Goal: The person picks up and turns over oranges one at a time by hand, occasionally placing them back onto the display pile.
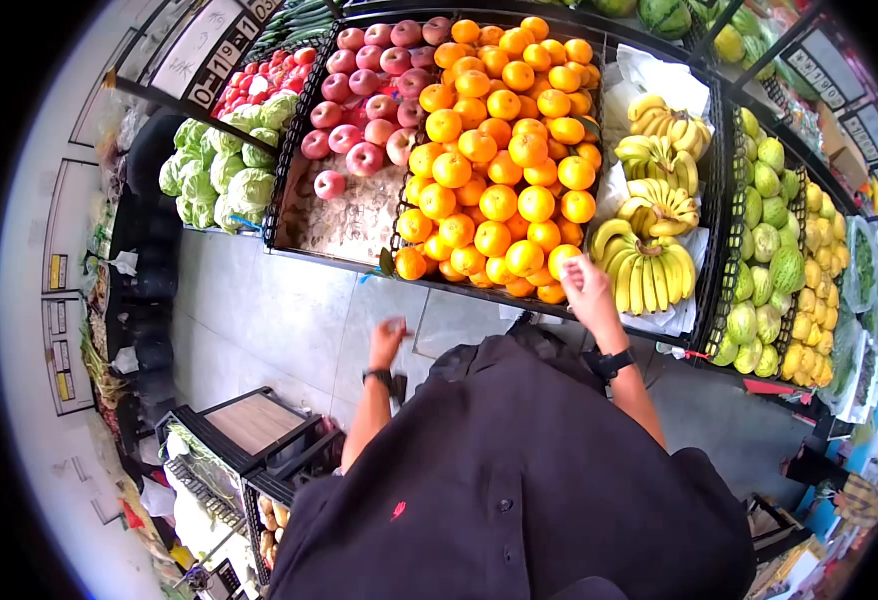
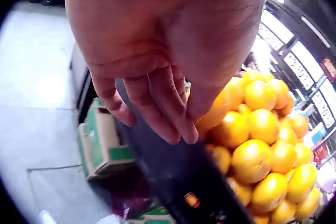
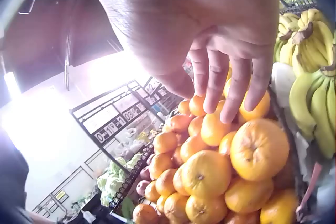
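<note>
A tall heap of oranges [image 1: 499,203] fills the middle bin. My right hand [image 1: 589,292] is at the heap's front right corner, its fingertips overlapping a front orange in the head view. In the right wrist view the fingers of this hand [image 3: 226,71] hang loosely curved above the oranges [image 3: 207,173], gripping none. My left hand [image 1: 387,343] hangs in front of the display, lower and to the left. Loosely bent and holding nothing, its fingers show in the left wrist view over the bin's dark front edge [image 2: 173,166], with oranges [image 2: 252,161] to the right.
Bananas [image 1: 649,275] lie right of the oranges, apples [image 1: 364,158] left, cabbages [image 1: 249,190] farther left. Striped green melons [image 1: 742,322] and yellow fruit [image 1: 809,325] stand far right. A black rack [image 1: 259,425] is behind at lower left. Below the bin sits a green-white carton [image 2: 97,145].
</note>
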Motion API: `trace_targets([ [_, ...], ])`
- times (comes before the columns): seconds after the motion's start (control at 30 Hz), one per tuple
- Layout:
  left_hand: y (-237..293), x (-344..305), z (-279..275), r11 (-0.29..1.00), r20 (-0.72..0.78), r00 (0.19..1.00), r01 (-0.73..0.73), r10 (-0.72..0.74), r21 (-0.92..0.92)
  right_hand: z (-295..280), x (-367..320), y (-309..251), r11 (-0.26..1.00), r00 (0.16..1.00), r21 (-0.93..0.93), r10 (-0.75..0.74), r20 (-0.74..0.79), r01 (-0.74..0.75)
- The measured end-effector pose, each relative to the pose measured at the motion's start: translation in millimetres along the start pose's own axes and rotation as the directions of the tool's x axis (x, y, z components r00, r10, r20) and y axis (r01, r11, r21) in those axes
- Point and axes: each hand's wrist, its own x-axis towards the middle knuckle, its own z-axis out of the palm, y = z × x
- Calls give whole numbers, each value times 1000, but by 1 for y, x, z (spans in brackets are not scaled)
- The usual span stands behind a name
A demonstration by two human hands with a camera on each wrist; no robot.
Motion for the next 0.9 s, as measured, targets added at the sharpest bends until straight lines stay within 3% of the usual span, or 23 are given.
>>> trace_targets([
  [0.03,-45,-27,3,993,2,996,93,-93,-67,12,-4,1,999,999,-46,-21,40,23],
  [0.1,-98,-92,10,875,-10,944,300,-328,-379,35,-16,-9,995,993,-39,-85,87,89],
  [0.13,-106,-126,10,860,-25,921,352,-388,-369,46,-22,-11,995,988,-44,-87,125,93],
  [0.17,-150,-154,18,842,-82,950,226,-303,-490,55,-27,-14,994,983,-50,-89,159,98],
  [0.27,-195,-221,26,792,-19,874,431,-486,-432,68,-47,-49,987,961,-137,-43,273,83],
  [0.4,-219,-257,43,703,41,801,547,-597,-455,88,-70,-51,965,949,-208,-92,301,159],
  [0.53,-220,-238,55,704,39,827,502,-562,-502,102,-92,-60,950,922,-227,-118,370,212],
  [0.63,-225,-208,53,869,2,934,334,-358,-364,116,-102,-65,929,879,-236,-155,451,285],
  [0.77,-170,-191,26,781,43,916,363,-398,-509,139,-106,-76,923,819,-190,-186,542,336],
  [0.9,-200,-191,36,816,-14,949,262,-314,-515,158,-100,-81,903,753,-205,-171,635,378],
])
